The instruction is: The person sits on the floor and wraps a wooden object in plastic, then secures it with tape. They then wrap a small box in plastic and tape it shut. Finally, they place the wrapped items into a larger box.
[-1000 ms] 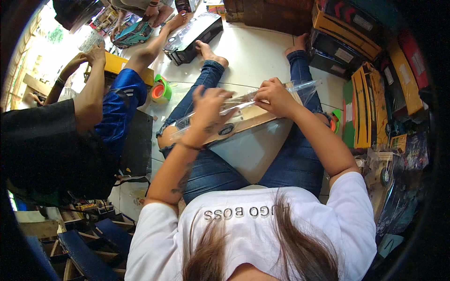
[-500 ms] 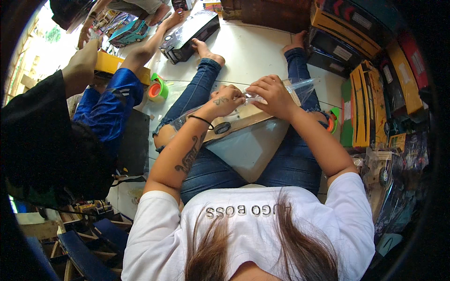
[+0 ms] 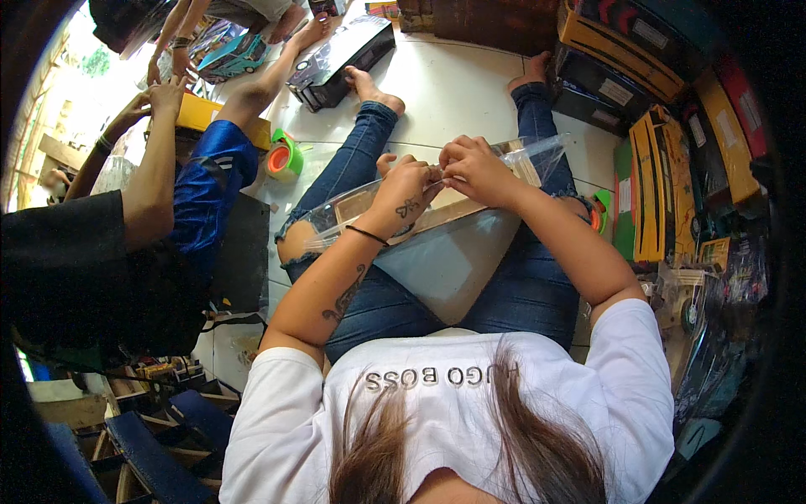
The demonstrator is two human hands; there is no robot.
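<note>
Across my lap lies a pale wooden toy vehicle (image 3: 438,213) wrapped in clear plastic film (image 3: 550,151), which sticks out past both of its ends. My left hand (image 3: 406,191) is closed on the film over the middle of the toy, its thumb raised. Right beside it, my right hand (image 3: 477,171) pinches the film with the fingertips close to those of the left. The fingers hide the exact spot they grip. Beneath the toy, a smooth grey surface (image 3: 453,269) shows between my thighs.
A green tape dispenser with an orange core (image 3: 284,158) sits left of my leg, another (image 3: 599,212) by my right knee. Boxed toy vehicles (image 3: 659,189) are stacked at right; a black one (image 3: 344,63) stands ahead. A co-worker in blue shorts (image 3: 217,181) sits at left.
My left hand has shifted slightly right and turned, its wrist now covering the toy's wheel. My right hand has moved a little left. The co-worker's arms at left have changed position.
</note>
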